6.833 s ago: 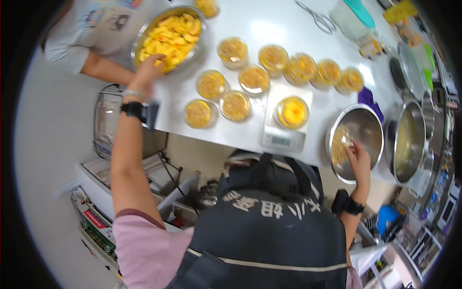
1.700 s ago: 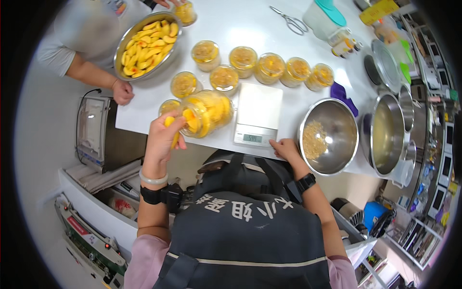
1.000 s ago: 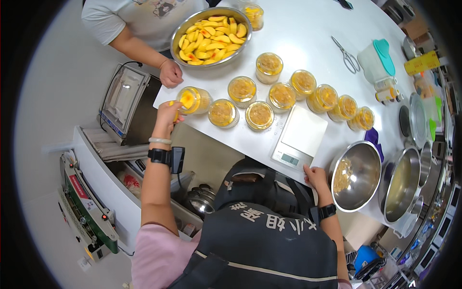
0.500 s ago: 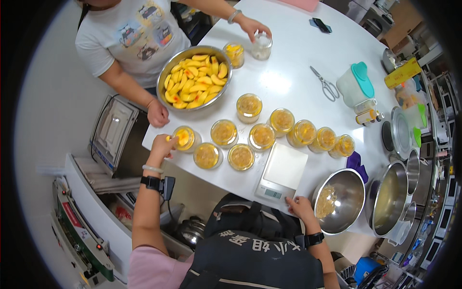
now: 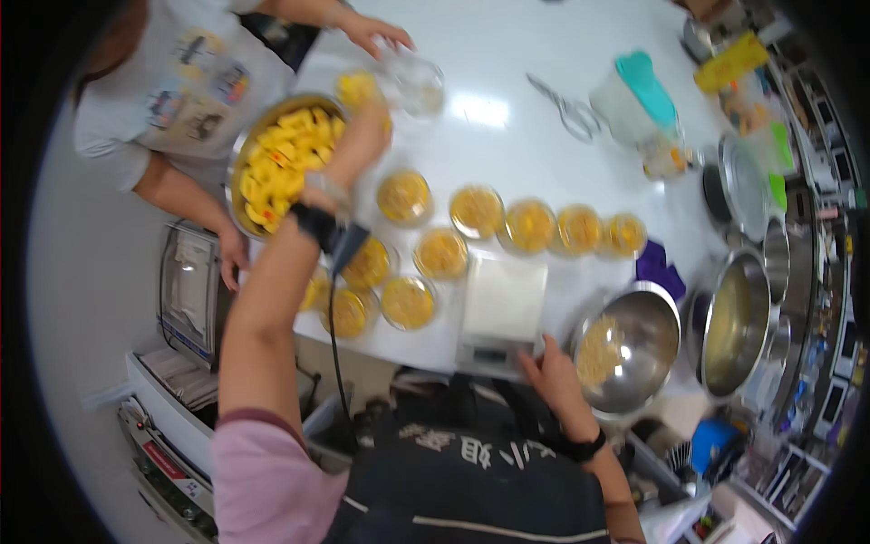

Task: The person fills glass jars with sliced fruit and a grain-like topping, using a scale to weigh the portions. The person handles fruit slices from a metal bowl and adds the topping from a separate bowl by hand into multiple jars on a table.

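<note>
Glass jars [image 5: 441,253] with amber-yellow contents stand to the left of and beyond a white kitchen scale [image 5: 505,299], which serves as the landmark here. Four of them form a row beyond the scale, running off to its right; others cluster on its left, partly hidden by the left forearm. They probably sit so close to the scale to stay within easy reach.

Well beyond and left of the scale, the person's left hand [image 5: 364,143] is stretched out, near a steel fruit bowl [image 5: 237,159] of yellow fruit slices [image 5: 281,163] and a yellow-filled jar [image 5: 357,88]. Blur hides its fingertips; how far they are closed, and whether they grip anything, cannot be told.

The right hand [image 5: 555,379] is at the scale's near right corner, thumb and forefinger spread, with nothing visible in its grasp. It seems placed there to be handy to the display end; contact is unclear.

Just right of the scale, a steel mixing bowl [image 5: 651,349] contains pale flakes [image 5: 598,352]. Far beyond the scale, to its left, a co-worker's hand [image 5: 376,34] is beside a clear jar [image 5: 419,86].
</note>
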The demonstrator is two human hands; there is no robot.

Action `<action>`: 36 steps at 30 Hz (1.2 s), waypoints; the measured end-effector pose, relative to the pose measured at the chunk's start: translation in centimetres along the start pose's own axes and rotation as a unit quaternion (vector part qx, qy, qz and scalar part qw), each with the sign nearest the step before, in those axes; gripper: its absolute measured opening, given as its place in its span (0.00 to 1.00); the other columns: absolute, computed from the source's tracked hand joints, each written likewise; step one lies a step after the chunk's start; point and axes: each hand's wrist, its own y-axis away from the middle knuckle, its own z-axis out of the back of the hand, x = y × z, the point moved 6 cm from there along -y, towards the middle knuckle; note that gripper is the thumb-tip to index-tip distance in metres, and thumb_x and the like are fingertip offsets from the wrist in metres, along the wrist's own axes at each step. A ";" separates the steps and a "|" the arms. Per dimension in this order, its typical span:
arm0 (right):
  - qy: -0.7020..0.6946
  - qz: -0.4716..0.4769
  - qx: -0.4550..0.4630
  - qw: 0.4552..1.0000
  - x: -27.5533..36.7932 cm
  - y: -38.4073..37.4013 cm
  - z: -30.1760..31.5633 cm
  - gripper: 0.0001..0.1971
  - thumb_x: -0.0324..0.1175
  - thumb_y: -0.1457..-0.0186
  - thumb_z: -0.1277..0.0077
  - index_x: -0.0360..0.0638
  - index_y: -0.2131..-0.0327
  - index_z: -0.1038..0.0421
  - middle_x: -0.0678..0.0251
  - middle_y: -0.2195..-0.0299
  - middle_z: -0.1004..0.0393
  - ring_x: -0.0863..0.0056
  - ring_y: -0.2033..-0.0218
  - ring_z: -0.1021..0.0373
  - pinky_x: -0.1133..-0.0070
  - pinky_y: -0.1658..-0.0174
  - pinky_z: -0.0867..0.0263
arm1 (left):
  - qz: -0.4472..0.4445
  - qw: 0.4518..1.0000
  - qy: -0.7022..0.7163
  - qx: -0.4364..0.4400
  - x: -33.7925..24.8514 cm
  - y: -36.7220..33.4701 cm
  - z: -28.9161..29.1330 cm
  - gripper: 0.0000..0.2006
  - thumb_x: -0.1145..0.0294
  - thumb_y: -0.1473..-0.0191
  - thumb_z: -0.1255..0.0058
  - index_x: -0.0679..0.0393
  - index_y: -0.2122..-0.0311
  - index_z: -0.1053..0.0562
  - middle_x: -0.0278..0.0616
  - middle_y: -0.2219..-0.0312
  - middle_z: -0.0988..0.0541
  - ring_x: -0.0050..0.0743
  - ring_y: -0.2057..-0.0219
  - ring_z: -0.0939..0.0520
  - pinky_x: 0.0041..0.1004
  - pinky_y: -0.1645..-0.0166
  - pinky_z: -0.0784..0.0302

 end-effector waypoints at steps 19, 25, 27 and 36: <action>-0.049 -0.107 0.040 0.992 -6.5 1.8 -4.8 0.24 0.43 0.48 0.48 0.29 0.57 0.34 0.52 0.75 0.25 0.54 0.70 0.27 0.66 0.64 0.31 | -0.112 0.991 -0.071 0.011 -1.9 -5.3 0.4 0.14 0.61 0.48 0.49 0.63 0.66 0.25 0.54 0.68 0.22 0.54 0.63 0.23 0.40 0.58 0.29; -0.086 -0.117 0.030 0.989 -9.5 0.7 -6.5 0.27 0.47 0.51 0.46 0.31 0.57 0.32 0.50 0.70 0.24 0.55 0.66 0.27 0.68 0.61 0.31 | -0.224 0.966 0.071 0.110 -20.4 6.1 10.9 0.06 0.75 0.52 0.47 0.61 0.68 0.30 0.46 0.70 0.28 0.46 0.67 0.25 0.34 0.62 0.29; -0.081 -0.122 0.031 0.989 -9.7 0.6 -6.4 0.28 0.49 0.52 0.46 0.32 0.57 0.32 0.49 0.67 0.25 0.55 0.64 0.27 0.69 0.59 0.32 | -0.171 0.954 0.141 0.202 -23.1 10.4 9.0 0.06 0.73 0.53 0.46 0.59 0.68 0.29 0.44 0.69 0.28 0.46 0.67 0.25 0.35 0.63 0.29; -0.081 -0.153 0.030 0.985 -9.2 0.5 -6.0 0.29 0.53 0.53 0.45 0.35 0.59 0.31 0.53 0.67 0.25 0.59 0.63 0.27 0.71 0.58 0.33 | -0.186 0.924 0.066 0.326 -27.9 19.8 -2.5 0.05 0.72 0.51 0.49 0.59 0.68 0.30 0.44 0.69 0.29 0.47 0.69 0.23 0.39 0.67 0.28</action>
